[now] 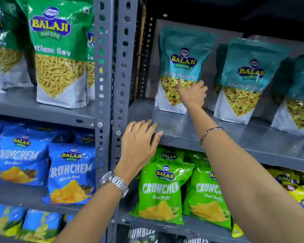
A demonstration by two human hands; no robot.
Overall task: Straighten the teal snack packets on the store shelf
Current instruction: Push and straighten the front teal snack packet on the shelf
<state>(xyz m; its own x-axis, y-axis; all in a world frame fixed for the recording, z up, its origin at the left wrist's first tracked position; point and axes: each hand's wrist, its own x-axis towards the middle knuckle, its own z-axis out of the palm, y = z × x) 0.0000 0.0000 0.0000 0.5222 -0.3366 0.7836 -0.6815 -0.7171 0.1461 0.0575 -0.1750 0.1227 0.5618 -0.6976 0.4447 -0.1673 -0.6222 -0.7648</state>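
Observation:
Several teal Khatta Mitha Mix packets stand on the grey metal shelf (235, 137) at upper right. The leftmost teal packet (182, 50) stands upright near the back. My right hand (193, 95) grips its lower right side, thumb on the clear window and fingers around the edge. A second teal packet (249, 71) stands to the right, leaning slightly left, with another partly hidden behind it. A third teal packet (302, 102) is cut off by the right edge. My left hand (139, 142) rests flat on the shelf's front lip, fingers spread, holding nothing.
Grey perforated uprights (112, 85) divide the racks. Green sev packets (58, 50) fill the left shelf. Blue Crunchem bags (70, 172) sit below them, and green Crunchem bags (161, 190) and yellow bags (302, 193) sit under the teal shelf. Bare shelf lies in front of the leftmost packet.

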